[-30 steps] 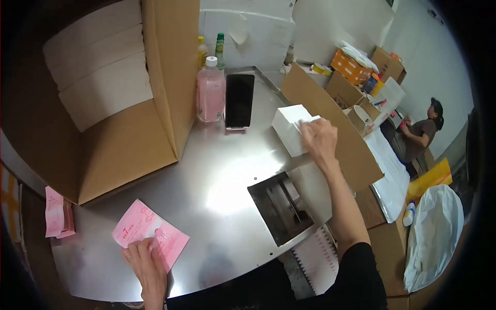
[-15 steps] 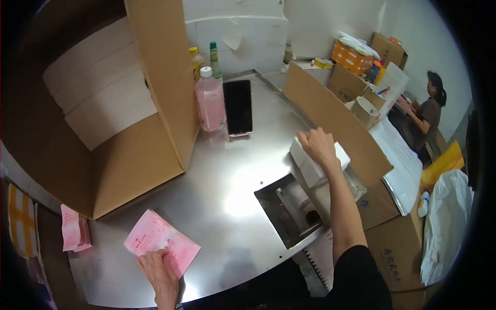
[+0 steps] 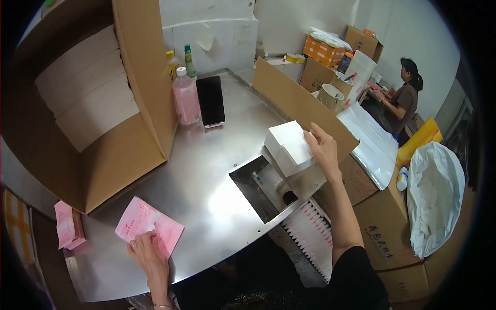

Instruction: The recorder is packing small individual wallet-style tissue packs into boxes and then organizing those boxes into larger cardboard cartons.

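A pink printed packet (image 3: 150, 219) lies on the metal table at the lower left. My left hand (image 3: 149, 253) is closed at its lower edge, fingertips on its upper face. To the right of the square opening (image 3: 261, 188) in the table stands a white block of stacked paper (image 3: 285, 147), slightly tilted. My right hand (image 3: 325, 152) has its bent fingers at the block's right edge, closed on it; part of the grip is hidden. More pink packets (image 3: 68, 225) stand by the table's left edge.
A big open cardboard box (image 3: 124, 170) with white stacks inside stands at left. Behind are a pink-liquid bottle (image 3: 186, 98) and a propped phone (image 3: 211, 101). A cardboard flap (image 3: 299, 103) borders the right side. A white bag (image 3: 436, 201) and a co-worker (image 3: 403, 98) are farther right.
The view has shifted to the right. My right hand has moved from the top of the white block to its right edge, and the block sits more upright. My left hand stays on the packet.
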Available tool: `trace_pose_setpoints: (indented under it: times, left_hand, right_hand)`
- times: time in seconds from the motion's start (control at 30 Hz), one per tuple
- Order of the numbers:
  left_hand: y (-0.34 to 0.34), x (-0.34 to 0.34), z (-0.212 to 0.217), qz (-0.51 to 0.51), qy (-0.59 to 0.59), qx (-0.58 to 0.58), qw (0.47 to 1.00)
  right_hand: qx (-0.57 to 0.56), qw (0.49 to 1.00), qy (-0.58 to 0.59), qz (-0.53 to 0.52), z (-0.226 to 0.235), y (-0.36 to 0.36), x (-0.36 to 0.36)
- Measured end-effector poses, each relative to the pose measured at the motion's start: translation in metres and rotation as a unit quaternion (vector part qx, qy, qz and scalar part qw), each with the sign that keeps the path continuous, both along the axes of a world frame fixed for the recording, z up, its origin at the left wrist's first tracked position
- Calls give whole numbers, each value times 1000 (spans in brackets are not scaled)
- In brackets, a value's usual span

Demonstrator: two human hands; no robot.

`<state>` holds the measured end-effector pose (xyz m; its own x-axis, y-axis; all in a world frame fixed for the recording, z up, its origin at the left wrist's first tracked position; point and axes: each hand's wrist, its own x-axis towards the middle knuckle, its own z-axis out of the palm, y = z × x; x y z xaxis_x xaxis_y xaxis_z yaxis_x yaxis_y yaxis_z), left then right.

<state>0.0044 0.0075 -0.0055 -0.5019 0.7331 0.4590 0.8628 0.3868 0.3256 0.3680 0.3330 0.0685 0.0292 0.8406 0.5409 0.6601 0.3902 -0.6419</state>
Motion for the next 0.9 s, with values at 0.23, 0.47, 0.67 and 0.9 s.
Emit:
trace_pose_setpoints:
  times: [0.23, 0.47, 0.67, 0.9]
  left_hand:
    - [-11, 2, 29, -10, 29, 7, 1000]
    - [48, 87, 18, -299, 43, -44, 952]
    - [58, 91, -6, -276, -20, 11, 961]
    - [63, 95, -5, -309, -36, 42, 949]
  right_hand:
    - [170, 955, -242, 17, -7, -47, -24]
    - [156, 953, -260, -24, -28, -44, -34]
    - [129, 965, -228, 14, -25, -47, -25]
    - [90, 972, -217, 14, -22, -47, -23]
